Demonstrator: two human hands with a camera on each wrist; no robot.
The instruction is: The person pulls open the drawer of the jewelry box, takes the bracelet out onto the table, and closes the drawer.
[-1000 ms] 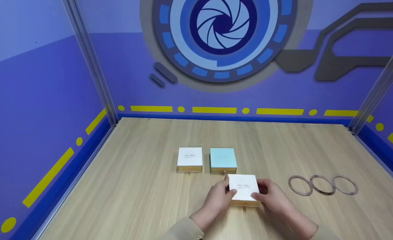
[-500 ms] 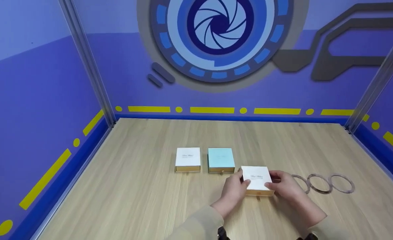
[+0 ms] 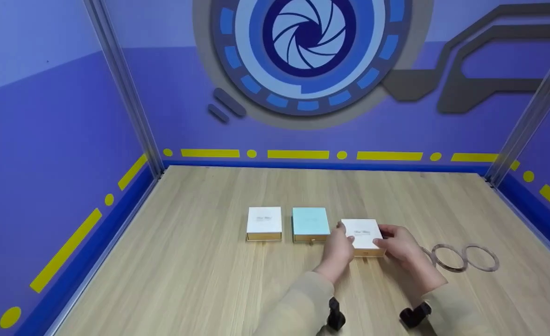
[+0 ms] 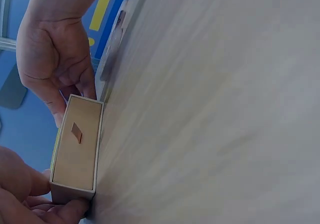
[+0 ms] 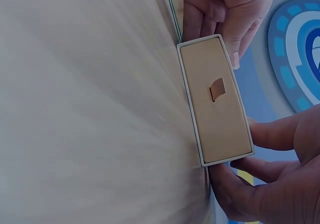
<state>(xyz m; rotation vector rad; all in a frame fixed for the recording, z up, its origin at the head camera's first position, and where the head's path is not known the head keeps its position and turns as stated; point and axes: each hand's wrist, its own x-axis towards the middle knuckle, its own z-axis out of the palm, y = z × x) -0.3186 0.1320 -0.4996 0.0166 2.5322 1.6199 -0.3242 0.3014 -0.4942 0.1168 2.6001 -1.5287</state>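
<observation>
Both hands hold a white drawer-style gift box (image 3: 363, 231) by its opposite sides, low over the table, right of the teal box. My left hand (image 3: 338, 249) grips its left side, thumb on the top edge. On the other side, my right hand (image 3: 402, 245) grips the same way. The wrist views show the box's tan drawer front (image 5: 220, 124) with a small ribbon pull tab (image 4: 76, 132); the drawer is closed. A teal box (image 3: 310, 221) of like size sits just left of the left hand. Further left lies another white box (image 3: 264, 220).
Three thin bangles lie in a row to the right: one bangle (image 3: 428, 254) partly hidden by the right hand, a middle bangle (image 3: 436, 263) and a far-right bangle (image 3: 496, 263). Blue printed walls (image 3: 303, 140) close off the back and sides of the wooden table (image 3: 200, 280).
Both hands have carried the white box to the right and away from me, from in front of the teal box to beside it. The other boxes and the bangles stay put.
</observation>
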